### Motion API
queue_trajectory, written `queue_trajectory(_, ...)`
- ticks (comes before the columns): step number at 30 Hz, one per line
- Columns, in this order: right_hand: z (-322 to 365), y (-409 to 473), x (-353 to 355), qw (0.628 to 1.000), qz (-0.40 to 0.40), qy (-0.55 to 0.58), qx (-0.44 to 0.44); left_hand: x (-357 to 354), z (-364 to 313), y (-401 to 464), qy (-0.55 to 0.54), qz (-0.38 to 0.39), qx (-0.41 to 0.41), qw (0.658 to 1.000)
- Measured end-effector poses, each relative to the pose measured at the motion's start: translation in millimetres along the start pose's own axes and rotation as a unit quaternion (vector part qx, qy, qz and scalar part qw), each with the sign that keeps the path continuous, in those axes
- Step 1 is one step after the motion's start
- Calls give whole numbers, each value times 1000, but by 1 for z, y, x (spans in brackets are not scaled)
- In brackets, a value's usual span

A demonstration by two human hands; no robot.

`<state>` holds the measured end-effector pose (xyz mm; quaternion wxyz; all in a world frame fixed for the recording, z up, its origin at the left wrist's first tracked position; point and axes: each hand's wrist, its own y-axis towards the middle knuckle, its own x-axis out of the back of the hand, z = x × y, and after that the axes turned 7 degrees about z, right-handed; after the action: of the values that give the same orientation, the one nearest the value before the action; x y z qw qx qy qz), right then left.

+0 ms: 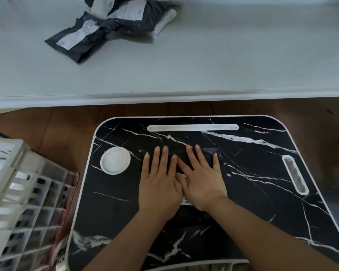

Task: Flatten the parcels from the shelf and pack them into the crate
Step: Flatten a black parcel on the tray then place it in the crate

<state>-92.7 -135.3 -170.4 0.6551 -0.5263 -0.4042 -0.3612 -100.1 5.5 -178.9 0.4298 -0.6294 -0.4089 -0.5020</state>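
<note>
Black marbled lap desk (252,173) on a brown wooden floor (57,124)

A round white recess (115,160) lies at its left, a long white slot (192,127) along its far edge, an oval cut-out (295,176) at right.

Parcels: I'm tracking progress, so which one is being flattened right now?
The black parcel on the marble-patterned lap desk, pressed under the left hand and right hand. The other parcels lie untouched on the shelf.

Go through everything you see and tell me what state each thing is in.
Left hand: open, pressing the parcel.
Right hand: open, pressing the parcel.
Parcel: flat on the lap desk.
Other parcels: piled on the shelf.
Crate: beside the desk.
</note>
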Motion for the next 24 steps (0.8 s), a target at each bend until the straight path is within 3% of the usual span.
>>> queue_trajectory(9, -3, -2, -1, 1000, -21, 11, 13, -13, 6, 0, -52, 6, -7, 999)
queue_trajectory(14, -9, -22, -10, 992, -116, 50, 26, -10, 6, -1, -33, 9, -9, 999)
queue_trajectory(24, -28, -42, -38, 986, -157, 46, 46, -10, 6, 0, -42, 7, -1, 999)
